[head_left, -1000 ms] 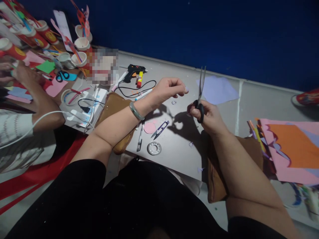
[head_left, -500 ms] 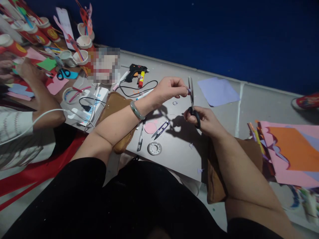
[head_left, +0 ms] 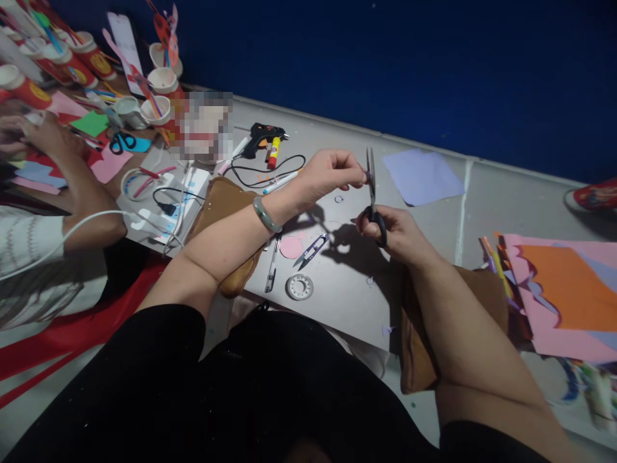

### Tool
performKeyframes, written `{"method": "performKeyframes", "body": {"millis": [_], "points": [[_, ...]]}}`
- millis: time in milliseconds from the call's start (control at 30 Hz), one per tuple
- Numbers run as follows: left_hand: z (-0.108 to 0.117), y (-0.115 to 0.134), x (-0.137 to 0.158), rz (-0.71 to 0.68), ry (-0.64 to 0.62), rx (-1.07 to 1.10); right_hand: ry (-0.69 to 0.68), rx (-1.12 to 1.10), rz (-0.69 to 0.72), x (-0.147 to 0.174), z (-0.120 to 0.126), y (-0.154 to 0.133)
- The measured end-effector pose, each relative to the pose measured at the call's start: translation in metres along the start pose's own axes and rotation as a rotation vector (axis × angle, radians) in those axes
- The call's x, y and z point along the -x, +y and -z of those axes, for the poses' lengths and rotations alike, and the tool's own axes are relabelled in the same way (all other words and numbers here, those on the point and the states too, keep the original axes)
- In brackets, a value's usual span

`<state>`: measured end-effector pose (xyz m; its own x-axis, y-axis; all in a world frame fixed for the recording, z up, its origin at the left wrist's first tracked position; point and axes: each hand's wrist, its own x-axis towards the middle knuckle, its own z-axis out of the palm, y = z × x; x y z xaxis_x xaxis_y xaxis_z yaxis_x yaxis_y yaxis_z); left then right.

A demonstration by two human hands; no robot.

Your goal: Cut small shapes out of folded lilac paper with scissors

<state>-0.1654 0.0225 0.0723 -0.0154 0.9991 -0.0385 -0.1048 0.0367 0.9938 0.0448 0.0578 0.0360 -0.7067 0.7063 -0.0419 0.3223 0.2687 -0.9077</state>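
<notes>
In the head view, my right hand (head_left: 393, 233) grips black-handled scissors (head_left: 371, 186), their blades pointing up and only slightly apart. My left hand (head_left: 335, 172), with a bangle on its wrist, pinches a tiny scrap of purple paper (head_left: 367, 176) against the blades; most of the scrap is hidden by the fingertips. Beneath the hands lie thread snips (head_left: 312, 251), a pink paper disc (head_left: 291, 247), a roll of tape (head_left: 299, 287) and a pen (head_left: 271, 273). Small purple offcuts (head_left: 339, 199) are scattered on the white table.
A purple sheet (head_left: 424, 177) lies beyond my right hand. Behind my left are a glue gun (head_left: 263, 138) and a glue stick (head_left: 273, 153). Orange and pink paper (head_left: 554, 289) is stacked at right. At left, a co-worker's arm (head_left: 81, 173) is near a power strip (head_left: 178, 206) and cups.
The scissor blades have closed a little and shifted slightly right. My left fingertips have moved slightly right with the scrap. The co-worker's hands have moved a little.
</notes>
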Motion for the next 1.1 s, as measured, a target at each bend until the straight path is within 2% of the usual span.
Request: {"method": "performKeyframes", "body": {"millis": [1100], "points": [[0.0014, -0.0058, -0.0036, 0.009, -0.003, -0.008, 0.003, -0.016, -0.010, -0.0005, 0.0015, -0.0002]]}}
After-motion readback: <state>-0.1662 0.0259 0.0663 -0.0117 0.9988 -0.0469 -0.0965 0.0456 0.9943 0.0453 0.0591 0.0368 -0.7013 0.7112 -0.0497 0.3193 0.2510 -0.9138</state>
